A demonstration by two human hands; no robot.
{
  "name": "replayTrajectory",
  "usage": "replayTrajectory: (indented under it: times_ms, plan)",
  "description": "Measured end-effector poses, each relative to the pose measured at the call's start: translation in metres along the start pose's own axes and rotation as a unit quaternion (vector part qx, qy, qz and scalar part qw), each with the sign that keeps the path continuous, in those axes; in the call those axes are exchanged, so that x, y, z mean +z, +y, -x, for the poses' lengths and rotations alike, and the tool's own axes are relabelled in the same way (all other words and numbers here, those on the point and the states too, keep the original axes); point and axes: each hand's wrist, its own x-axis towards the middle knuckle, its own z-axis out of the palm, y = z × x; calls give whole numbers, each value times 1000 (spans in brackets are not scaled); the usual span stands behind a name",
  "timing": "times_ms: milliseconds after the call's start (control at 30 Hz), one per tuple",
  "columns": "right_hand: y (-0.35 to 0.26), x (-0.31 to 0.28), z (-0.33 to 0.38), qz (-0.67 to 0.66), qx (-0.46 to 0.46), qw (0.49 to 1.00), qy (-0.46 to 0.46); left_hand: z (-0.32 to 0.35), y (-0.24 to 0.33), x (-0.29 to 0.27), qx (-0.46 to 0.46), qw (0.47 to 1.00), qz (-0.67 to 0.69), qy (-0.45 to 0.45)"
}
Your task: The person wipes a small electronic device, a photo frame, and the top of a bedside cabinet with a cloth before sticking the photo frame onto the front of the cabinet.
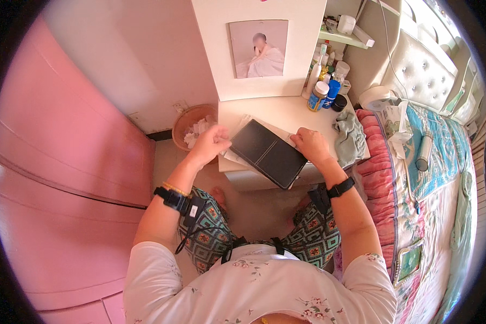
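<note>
Across the white desktop (275, 108), I see the black folder (269, 154) slanting over pale papers (278, 132), its near end reaching past the desktop's front edge. The left hand (211, 144) curves loosely just beside the folder's left corner; I can't tell whether it grips anything. The right hand (312, 144) bends its fingers at the upper right edge, though I can't tell whether they pinch folder or papers.
</note>
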Motion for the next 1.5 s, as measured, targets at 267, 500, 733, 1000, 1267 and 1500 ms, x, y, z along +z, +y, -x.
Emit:
replayTrajectory:
  times_ms: [267, 500, 733, 1000, 1267, 1500]
  plan:
    - [0, 8, 9, -3, 19, 999, 32, -6, -7, -5, 161, 955, -238, -76]
    - [-2, 7, 8, -12, 32, 999, 23, -20, -27, -6, 148, 970, -154, -117]
    - [1, 10, 12, -48, 23, 998, 46, -19, -22, 6, 98, 978, -181, -45]
    - [3, 10, 12, -87, 28, 995, 48, -24, -6, -2, 0, 975, -187, -119]
    - [5, 8, 11, -74, 15, 996, 42, -20, 9, -4, 28, 965, -224, -137]
    - [2, 10, 12, -20, 15, 999, 42, -28, -22, -2, -21, 977, -155, -142]
